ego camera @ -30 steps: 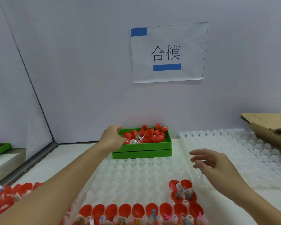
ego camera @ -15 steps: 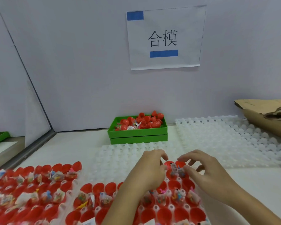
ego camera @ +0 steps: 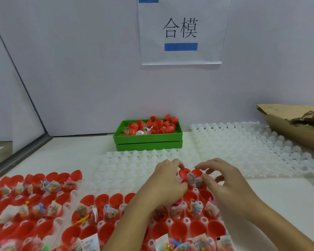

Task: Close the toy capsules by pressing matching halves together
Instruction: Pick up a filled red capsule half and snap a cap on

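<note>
Rows of open red capsule halves [ego camera: 179, 230], many holding small toy packets, sit in a white cup tray [ego camera: 134, 165] in front of me. My left hand [ego camera: 167, 183] grips a loose red capsule half [ego camera: 183, 173] over the tray's far row. My right hand [ego camera: 225, 182] is just to its right, with thumb and forefinger curled around a filled half [ego camera: 197, 172] that has a toy packet [ego camera: 192, 178] sticking out of it. The two hands almost touch.
A green tray [ego camera: 149, 140] piled with loose red halves [ego camera: 158, 125] stands by the back wall. A second white cup tray [ego camera: 243, 142] lies at the right, torn cardboard [ego camera: 297, 127] beyond it. More filled red halves [ego camera: 34, 196] are at the left.
My left hand came back from the green tray with a red half. Both hands dropped to the tray's far row and closed in on one filled half. The camera tilted down.
</note>
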`<state>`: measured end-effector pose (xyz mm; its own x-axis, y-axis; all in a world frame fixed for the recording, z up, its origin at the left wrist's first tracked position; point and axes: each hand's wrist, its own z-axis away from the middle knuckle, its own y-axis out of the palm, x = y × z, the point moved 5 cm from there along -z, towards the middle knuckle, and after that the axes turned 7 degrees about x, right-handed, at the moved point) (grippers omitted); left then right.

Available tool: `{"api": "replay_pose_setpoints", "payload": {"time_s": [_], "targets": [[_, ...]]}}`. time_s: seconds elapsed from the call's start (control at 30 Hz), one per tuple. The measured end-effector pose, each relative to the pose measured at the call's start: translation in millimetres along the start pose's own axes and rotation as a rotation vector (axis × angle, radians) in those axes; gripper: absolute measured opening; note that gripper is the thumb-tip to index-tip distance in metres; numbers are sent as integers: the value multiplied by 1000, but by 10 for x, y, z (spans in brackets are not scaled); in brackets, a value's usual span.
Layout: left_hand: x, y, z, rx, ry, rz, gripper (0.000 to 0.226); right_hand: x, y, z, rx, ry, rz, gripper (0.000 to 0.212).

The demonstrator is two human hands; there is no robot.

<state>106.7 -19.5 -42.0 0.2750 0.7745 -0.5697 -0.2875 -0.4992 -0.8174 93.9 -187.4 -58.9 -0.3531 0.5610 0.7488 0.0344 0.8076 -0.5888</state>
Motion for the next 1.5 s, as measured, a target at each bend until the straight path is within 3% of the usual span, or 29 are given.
{"api": "replay_pose_setpoints", "payload": {"time_s": [0.23,1.0,1.13,1.3,1.5], "targets": [[11,-6,19,-43,33,163,34,12,13,-5,-16,-18,-23,26],[-52,-156,95,-334,67,307,38,180,-44,-6,-82,-88,-19,20],[-57,-196,141,-327,96,328,30,225,-84,-6,-103,-105,-80,26],[-77,-212,194,-286,150,357,21,261,-43,2,-1,-96,-64,33],[-83,-215,250,-219,180,676,26,290,-119,20,-117,-102,-166,29]]}}
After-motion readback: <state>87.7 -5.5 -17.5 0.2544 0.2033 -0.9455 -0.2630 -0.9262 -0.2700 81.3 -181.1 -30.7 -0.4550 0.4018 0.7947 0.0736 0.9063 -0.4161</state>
